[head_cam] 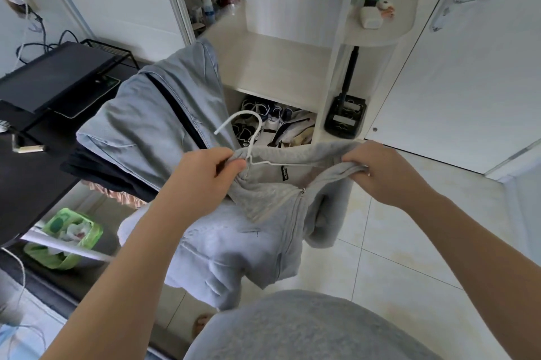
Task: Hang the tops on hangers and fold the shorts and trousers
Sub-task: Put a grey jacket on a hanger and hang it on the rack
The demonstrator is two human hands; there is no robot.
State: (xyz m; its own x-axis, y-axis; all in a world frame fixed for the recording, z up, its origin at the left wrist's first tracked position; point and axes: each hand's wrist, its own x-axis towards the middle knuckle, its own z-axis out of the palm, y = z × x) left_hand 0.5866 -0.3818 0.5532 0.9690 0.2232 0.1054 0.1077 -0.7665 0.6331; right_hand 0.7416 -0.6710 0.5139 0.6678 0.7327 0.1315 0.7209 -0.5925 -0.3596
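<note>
The fingers [227, 158] of my left hand [205, 173] are clamped on the hoodie [263, 213], bunching its collar right at the neck of the hanger [252, 132]. The fingers [354, 159] of my right hand [380, 172] are curled tight round the other side of the collar and draw it outward. The hoodie hangs in the air between my hands, its zip partly done up and its body sagging over the tiled floor [395, 257]. The white hook stands up above my left thumb. Just beyond that hand a pale garment [152, 108] lies heaped over dark clothes [96, 168], next to the black surface [29, 184]. Farther off, a shelf [278, 67] has shoes [263, 116] under it.
</note>
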